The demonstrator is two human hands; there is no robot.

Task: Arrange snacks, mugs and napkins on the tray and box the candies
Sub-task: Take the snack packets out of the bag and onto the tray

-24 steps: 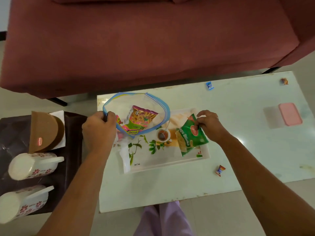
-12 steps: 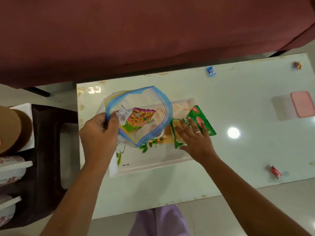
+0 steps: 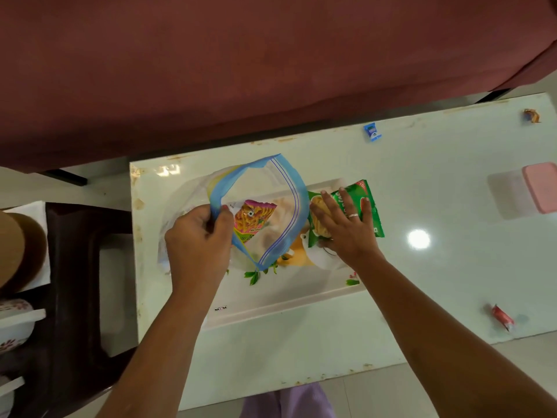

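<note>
A white flower-printed tray (image 3: 289, 300) lies on the pale green table (image 3: 422, 282). My left hand (image 3: 197, 236) grips the blue rim of a clear zip bag (image 3: 283, 188), held open above the tray's left part. Inside it sits a pink and yellow snack packet (image 3: 254, 218). My right hand (image 3: 343, 227) lies flat, fingers spread, on a green snack packet (image 3: 366, 200) at the tray's right end. Three wrapped candies lie loose on the table: a blue candy (image 3: 372, 132), a brown candy (image 3: 531, 115) and a red candy (image 3: 502, 317).
A pink-lidded clear box (image 3: 524, 191) stands at the table's right edge. A dark stool (image 3: 75, 267) on the left carries a brown cap-shaped lid (image 3: 15, 251), a white napkin and floral white mugs (image 3: 12, 321). A maroon sofa (image 3: 271, 70) runs behind the table.
My right hand set the green packet down on the tray's right end and now presses flat on it. The left hand keeps holding the bag open. The view has shifted closer.
</note>
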